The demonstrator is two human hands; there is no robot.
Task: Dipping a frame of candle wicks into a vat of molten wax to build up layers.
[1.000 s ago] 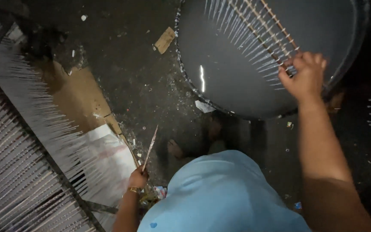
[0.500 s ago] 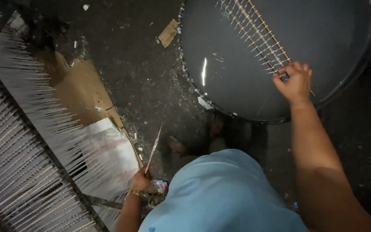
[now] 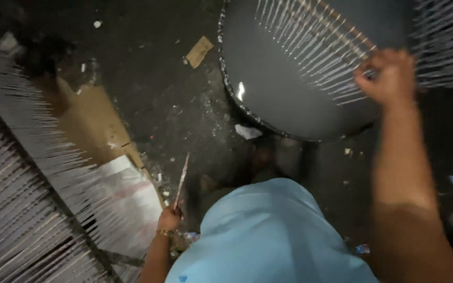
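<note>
The right hand (image 3: 389, 78) is raised over a big round dark tub (image 3: 300, 99) and its grip is closed around the near end of a wooden rack (image 3: 315, 36) — a pair of slats with a comb of thin pale sticks jutting out sideways. The rack hangs tilted above the dark, glossy liquid in the tub, its far end reaching toward the upper rim; the picture is blurred there, so whether the stick tips touch the liquid cannot be told. More pale sticks fan in from the upper right corner, just beside the hand.

The left hand (image 3: 169, 217), low and close to the body, has its grip shut on a single thin stick (image 3: 182, 181) that points up and slightly right over the floor. A gold-coloured bangle (image 3: 163, 232) sits on that wrist.

Left of the hand, long rows of stick racks (image 3: 32, 173) lie slanted across the frame, overlapping a flattened sheet of brown cardboard (image 3: 93, 126) and a white sack (image 3: 132, 196). The dark floor (image 3: 158, 89) between the racks and the tub is littered with scraps — a small piece of cardboard (image 3: 198, 51) near the tub's rim, a white paper bit (image 3: 247, 131) at its lower edge. The person's light blue shirt (image 3: 268, 236) fills the bottom centre.
</note>
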